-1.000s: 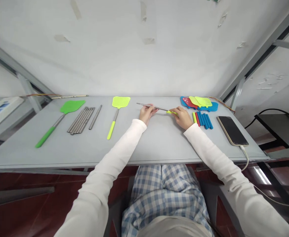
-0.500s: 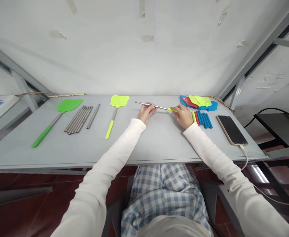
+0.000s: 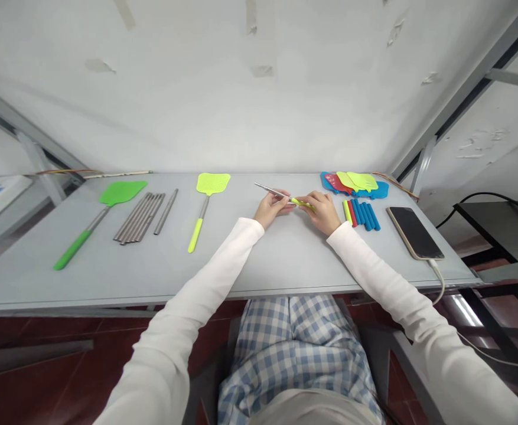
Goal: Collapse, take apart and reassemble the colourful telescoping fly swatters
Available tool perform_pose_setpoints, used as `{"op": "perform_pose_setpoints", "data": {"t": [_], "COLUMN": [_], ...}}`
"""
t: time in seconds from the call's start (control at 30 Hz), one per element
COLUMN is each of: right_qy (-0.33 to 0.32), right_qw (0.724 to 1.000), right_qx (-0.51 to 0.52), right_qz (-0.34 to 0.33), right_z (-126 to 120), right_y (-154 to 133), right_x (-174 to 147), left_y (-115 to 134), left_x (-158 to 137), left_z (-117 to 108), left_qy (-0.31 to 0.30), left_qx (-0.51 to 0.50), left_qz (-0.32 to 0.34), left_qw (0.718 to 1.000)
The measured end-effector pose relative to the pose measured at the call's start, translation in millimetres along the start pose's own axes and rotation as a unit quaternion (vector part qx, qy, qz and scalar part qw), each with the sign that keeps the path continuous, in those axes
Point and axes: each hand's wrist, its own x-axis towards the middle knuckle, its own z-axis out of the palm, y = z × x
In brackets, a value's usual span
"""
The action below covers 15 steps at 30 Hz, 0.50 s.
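My left hand [image 3: 274, 208] is closed around a thin metal rod [image 3: 265, 188], whose bare end points up to the left. My right hand [image 3: 322, 212] grips a yellow-green handle [image 3: 300, 203] on the rod's other end. The two hands are close together above the table. Just right of my right hand lie short handle sleeves: a yellow one [image 3: 347, 212], a red one [image 3: 352, 213] and several blue ones [image 3: 366, 216]. To the left of my left hand rests a yellow fly swatter [image 3: 213, 184] with a metal shaft.
A green fly swatter [image 3: 121, 192] lies at the table's [image 3: 161, 271] left, beside several metal tubes [image 3: 140, 218] and one separate tube [image 3: 166, 212]. Blue, red and yellow swatter heads [image 3: 360, 180] are stacked at the back right. A phone [image 3: 413, 232] with a cable lies near the right edge.
My left hand has slid right along the rod toward the handle and is now close to my right hand. The right hand has shifted slightly left, still holding the handle.
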Motion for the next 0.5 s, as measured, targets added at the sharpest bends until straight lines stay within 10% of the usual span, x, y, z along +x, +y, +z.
{"op": "perform_pose_setpoints", "data": {"t": [0.23, 0.5], "right_qy": [0.020, 0.072], "right_qw": [0.998, 0.938], "right_qx": [0.044, -0.156], "right_qz": [-0.029, 0.303], "right_z": [-13, -35], "right_y": [3, 93], "right_x": [7, 24], "left_y": [0, 17], "left_x": [-3, -4], "left_z": [3, -1], "left_qy": [-0.062, 0.005], "left_qx": [0.010, -0.025], "left_qz": [-0.026, -0.028], "left_qw": [0.998, 0.999]}}
